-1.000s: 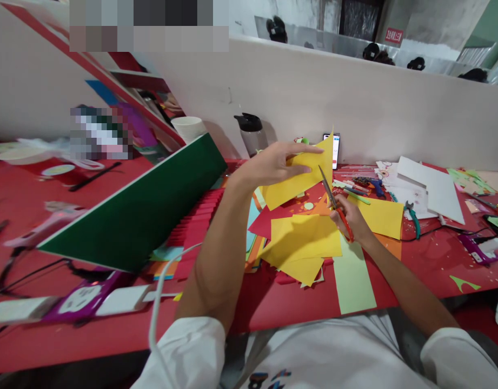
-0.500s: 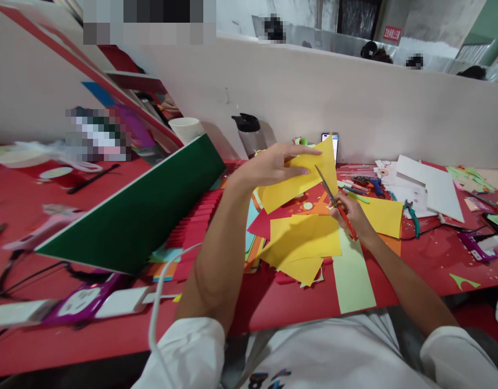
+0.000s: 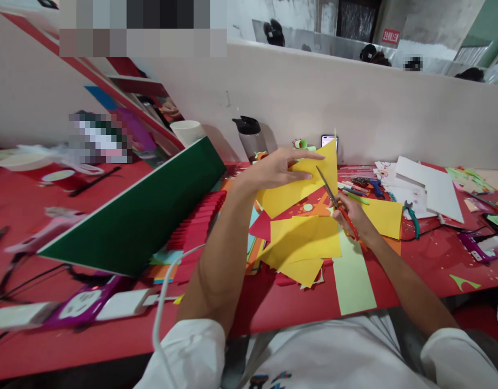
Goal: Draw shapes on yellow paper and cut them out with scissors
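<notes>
Scissors (image 3: 338, 202) handles hidden in right hand (image 3: 354, 216), pixelated patches at upper left, phone (image 3: 329, 141) partly behind yellow paper (image 3: 301, 186)

red table (image 3: 435, 265) | white partition wall (image 3: 354, 102) | green board (image 3: 151, 210)

Green board (image 3: 143, 210), water bottle (image 3: 250, 137), phone (image 3: 329, 142), pliers (image 3: 411, 215) on red table (image 3: 431, 259).

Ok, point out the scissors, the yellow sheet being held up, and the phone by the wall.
scissors (image 3: 329, 190): head view, on the metal blades.
yellow sheet (image 3: 291, 190): head view, on its middle below the fingers.
phone (image 3: 328, 141): head view, on the lit screen.
</notes>
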The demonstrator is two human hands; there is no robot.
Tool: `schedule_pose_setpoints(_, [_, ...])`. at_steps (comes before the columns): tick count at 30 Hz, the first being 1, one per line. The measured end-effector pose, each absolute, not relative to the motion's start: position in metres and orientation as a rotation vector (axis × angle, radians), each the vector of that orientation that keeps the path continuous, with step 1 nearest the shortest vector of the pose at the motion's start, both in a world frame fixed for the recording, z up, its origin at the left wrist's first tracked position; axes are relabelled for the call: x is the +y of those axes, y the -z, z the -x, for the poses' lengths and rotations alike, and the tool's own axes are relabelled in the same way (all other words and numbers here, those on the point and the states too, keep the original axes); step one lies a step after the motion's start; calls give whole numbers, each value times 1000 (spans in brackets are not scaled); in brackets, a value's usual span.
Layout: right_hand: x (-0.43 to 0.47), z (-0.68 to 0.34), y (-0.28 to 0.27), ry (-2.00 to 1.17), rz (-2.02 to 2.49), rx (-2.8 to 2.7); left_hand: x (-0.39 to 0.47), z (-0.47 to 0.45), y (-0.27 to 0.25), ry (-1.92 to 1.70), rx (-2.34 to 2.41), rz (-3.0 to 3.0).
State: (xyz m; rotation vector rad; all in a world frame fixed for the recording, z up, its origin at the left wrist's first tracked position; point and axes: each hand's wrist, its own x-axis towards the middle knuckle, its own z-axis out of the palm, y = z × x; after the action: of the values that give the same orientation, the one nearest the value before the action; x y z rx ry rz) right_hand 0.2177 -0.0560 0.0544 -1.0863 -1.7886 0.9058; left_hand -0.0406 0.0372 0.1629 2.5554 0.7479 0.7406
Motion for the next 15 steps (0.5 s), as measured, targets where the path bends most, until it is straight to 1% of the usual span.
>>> schedule_pose_setpoints(6, [-56, -220, -61, -825, 1143, -1808, 37, 38, -161, -776, 676, -2511])
schedule_pose_setpoints(15, [-64, -219, -71, -882, 1193, -1757, 37, 37, -162, -760, 693, -2544])
